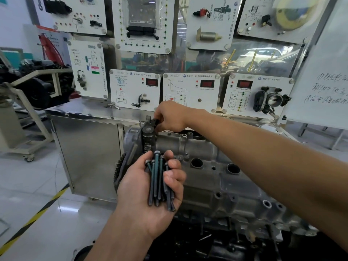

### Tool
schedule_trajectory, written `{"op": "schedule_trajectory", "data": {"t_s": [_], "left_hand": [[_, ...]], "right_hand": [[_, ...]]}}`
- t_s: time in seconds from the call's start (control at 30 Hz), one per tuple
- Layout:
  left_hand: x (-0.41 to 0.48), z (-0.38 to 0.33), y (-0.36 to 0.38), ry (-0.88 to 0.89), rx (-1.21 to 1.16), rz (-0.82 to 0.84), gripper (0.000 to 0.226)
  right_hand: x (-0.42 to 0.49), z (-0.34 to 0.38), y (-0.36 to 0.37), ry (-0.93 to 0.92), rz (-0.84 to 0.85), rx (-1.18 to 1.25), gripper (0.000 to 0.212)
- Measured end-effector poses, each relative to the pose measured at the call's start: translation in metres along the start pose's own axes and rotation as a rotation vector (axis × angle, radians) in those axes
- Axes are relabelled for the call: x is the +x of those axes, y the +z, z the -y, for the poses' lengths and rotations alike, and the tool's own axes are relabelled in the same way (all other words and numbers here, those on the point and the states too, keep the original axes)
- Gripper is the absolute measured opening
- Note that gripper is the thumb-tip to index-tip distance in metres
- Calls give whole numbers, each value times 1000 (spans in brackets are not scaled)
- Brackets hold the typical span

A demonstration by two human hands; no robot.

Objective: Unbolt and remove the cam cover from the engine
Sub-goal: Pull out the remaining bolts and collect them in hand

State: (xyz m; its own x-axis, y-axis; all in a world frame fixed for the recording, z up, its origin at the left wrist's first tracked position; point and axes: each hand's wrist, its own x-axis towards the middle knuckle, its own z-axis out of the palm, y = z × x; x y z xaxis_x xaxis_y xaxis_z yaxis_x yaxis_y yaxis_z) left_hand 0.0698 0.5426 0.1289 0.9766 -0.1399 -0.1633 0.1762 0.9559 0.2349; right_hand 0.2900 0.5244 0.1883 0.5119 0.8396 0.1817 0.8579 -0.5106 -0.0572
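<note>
The left hand (143, 187) lies palm up in front of the engine, its fingers curled round a bundle of long dark bolts (157, 178) whose heads point away from the person. The right hand (172, 115) reaches over to the far end of the grey cam cover (222, 178), where its fingertips pinch a small black piece (156, 122) just above a black cylindrical part (148, 133); what that piece is cannot be told. The cam cover sits on top of the engine, running from that far end back towards the lower right, with two round wells open in its top. Behind stand a steel cabinet (88, 147) and white display boards (190, 91).
</note>
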Motion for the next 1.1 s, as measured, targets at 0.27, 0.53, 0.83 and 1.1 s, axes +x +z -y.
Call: {"op": "schedule_trajectory", "data": {"t_s": [0.27, 0.53, 0.83, 1.1], "left_hand": [[-1, 0, -3, 7, -2, -1, 49], [0, 2, 0, 20, 3, -31, 46], [-2, 27, 11, 100, 28, -34, 54], [4, 101, 17, -201, 47, -81, 43]], "right_hand": [[-7, -5, -15, -60, -37, 100, 11], [-36, -15, -68, 57, -315, 412, 14], [-150, 47, -69, -73, 211, 579, 14], [-253, 58, -67, 202, 72, 96, 29]]}}
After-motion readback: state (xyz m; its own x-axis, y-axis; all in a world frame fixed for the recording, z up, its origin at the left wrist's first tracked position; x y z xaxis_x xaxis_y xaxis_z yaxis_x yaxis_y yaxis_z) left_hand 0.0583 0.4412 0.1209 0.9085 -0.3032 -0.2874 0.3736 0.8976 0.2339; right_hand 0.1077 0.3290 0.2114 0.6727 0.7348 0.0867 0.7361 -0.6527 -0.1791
